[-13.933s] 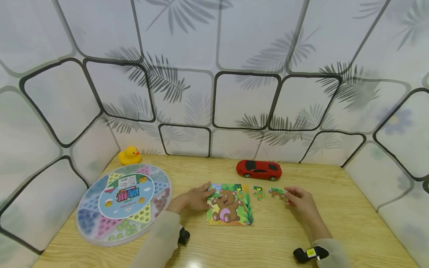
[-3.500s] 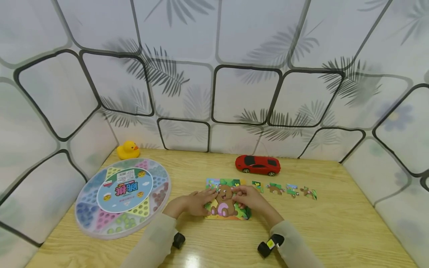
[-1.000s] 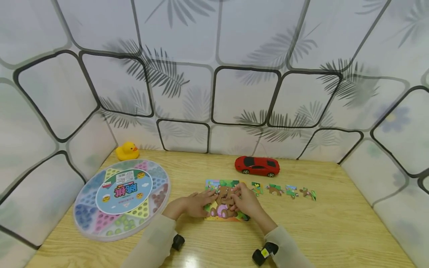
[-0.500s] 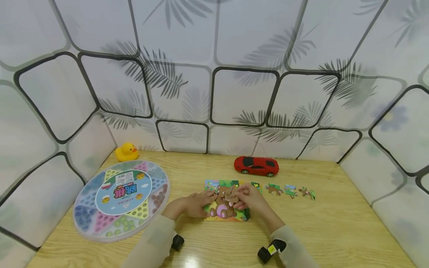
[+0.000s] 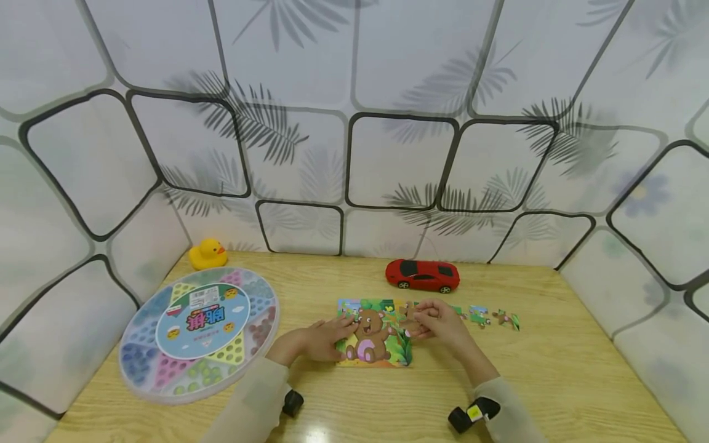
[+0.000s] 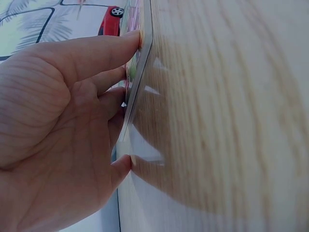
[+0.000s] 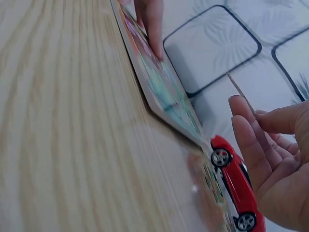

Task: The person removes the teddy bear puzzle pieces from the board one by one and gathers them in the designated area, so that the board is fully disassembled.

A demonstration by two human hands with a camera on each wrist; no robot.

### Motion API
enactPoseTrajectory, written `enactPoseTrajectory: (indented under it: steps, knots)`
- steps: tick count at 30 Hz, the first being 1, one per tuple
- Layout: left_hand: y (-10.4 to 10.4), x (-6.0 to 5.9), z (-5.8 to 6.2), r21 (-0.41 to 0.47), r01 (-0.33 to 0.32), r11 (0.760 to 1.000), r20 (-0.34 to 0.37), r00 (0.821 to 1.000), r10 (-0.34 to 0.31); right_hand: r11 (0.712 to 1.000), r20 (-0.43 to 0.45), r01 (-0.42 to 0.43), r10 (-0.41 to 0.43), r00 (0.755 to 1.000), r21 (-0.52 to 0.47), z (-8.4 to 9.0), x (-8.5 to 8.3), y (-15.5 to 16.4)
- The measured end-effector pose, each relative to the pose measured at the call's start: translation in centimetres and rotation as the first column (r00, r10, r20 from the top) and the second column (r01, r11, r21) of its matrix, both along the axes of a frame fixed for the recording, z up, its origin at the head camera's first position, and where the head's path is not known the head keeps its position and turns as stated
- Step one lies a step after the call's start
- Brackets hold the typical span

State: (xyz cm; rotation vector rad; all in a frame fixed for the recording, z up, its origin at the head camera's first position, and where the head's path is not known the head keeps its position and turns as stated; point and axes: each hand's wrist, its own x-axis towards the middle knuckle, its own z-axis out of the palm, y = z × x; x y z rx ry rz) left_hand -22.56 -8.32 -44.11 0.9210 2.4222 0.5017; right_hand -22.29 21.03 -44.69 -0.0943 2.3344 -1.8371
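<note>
A bear jigsaw board point(image 5: 382, 354) lies flat on the wooden table point(image 5: 554, 381). My left hand point(image 5: 327, 335) rests on its left edge with straight fingers point(image 6: 120, 46) pressing the board's rim point(image 6: 140, 72). My right hand point(image 5: 421, 317) hovers at the board's upper right corner and pinches a small brownish puzzle piece point(image 5: 412, 311). In the right wrist view that puzzle piece point(image 7: 239, 92) shows edge-on between fingers and thumb, above the board point(image 7: 159, 82). Loose pieces point(image 5: 477, 315) lie in a row to the right.
A red toy car point(image 5: 423, 275) stands behind the board, close to my right hand. A round lidded marble-game box point(image 5: 196, 332) fills the left side, with a yellow rubber duck point(image 5: 206, 254) behind it. Patterned walls close in the table on three sides.
My right hand has lifted off the middle of the board and moved right, carrying a piece. The left hand has stayed on the board's left edge.
</note>
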Motion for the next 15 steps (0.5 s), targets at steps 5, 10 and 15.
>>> enactPoseTrajectory:
  steps: [5,10,15]
  knots:
    - [0.0,-0.1,-0.1,-0.005,0.002,1.000,0.000,1.000,-0.002,0.999,-0.017,0.028,-0.028,0.999,-0.017,0.1,0.2,2.5]
    - [0.1,-0.1,-0.2,-0.009,0.004,1.000,0.000,1.000,-0.004,0.999,-0.056,0.053,-0.053,0.997,-0.011,0.3,0.6,5.2]
    - [0.1,-0.1,-0.2,-0.013,0.010,1.000,-0.011,1.000,-0.011,0.993,-0.077,0.119,-0.119,0.990,-0.006,0.4,1.0,8.0]
